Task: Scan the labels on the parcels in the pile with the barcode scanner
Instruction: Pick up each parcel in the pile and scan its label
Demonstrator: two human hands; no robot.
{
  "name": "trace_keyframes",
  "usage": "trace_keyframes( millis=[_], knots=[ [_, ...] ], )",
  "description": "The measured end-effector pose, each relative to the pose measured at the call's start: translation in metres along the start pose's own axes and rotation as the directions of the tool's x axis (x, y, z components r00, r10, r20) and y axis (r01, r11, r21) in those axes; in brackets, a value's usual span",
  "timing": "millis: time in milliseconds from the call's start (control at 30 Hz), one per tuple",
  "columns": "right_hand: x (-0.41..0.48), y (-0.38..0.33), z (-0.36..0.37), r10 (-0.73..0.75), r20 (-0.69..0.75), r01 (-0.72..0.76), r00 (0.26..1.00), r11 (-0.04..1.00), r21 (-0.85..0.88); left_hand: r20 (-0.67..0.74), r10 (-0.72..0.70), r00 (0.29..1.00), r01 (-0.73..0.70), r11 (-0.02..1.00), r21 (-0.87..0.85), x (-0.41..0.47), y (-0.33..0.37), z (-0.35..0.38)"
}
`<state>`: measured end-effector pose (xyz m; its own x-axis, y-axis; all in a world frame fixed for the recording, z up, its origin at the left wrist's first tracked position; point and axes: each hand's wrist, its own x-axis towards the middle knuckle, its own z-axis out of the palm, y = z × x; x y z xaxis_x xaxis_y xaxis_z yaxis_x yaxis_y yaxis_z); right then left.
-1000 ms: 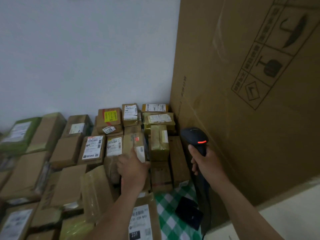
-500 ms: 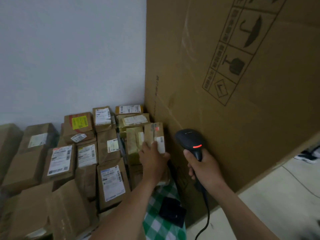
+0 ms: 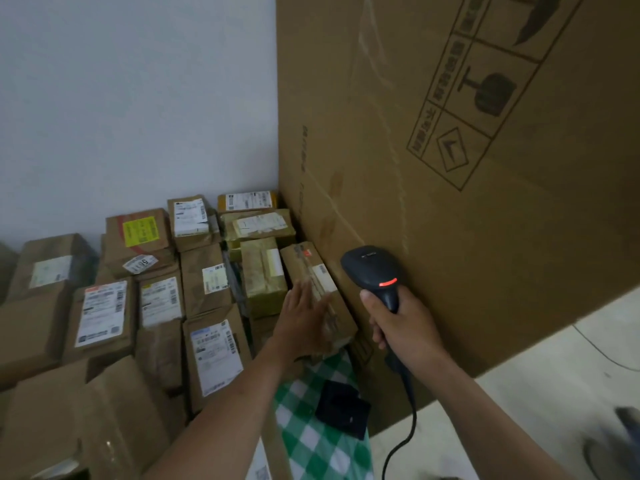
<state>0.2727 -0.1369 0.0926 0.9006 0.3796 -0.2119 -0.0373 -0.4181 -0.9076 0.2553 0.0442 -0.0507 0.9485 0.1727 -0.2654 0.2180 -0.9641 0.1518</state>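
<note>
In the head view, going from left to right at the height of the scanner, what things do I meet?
parcel with red-topped label → yellow-taped parcel → left hand → barcode scanner → large cardboard box

Head camera looks forward and down (wide-angle, close) over the parcel pile [image 3: 145, 306].

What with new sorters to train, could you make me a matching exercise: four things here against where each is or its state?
1 barcode scanner
2 left hand
3 parcel with yellow label
4 black object

A lies on the green checked cloth
B open, fingers straight, on a brown parcel beside the big carton
C gripped by the right hand, red light on
D at the back, near the white wall

Pairs: 1-C, 2-B, 3-D, 4-A
</note>
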Motion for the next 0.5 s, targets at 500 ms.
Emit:
trace_keyframes(
  millis=[500],
  knots=[
    [-0.037,-0.021,0.047,-0.164,0.263,0.186,0.951,0.981,-0.061,-0.397,-0.661,0.637,0.582,0.750,-0.314,-0.155,-0.059,-0.017]
  ],
)
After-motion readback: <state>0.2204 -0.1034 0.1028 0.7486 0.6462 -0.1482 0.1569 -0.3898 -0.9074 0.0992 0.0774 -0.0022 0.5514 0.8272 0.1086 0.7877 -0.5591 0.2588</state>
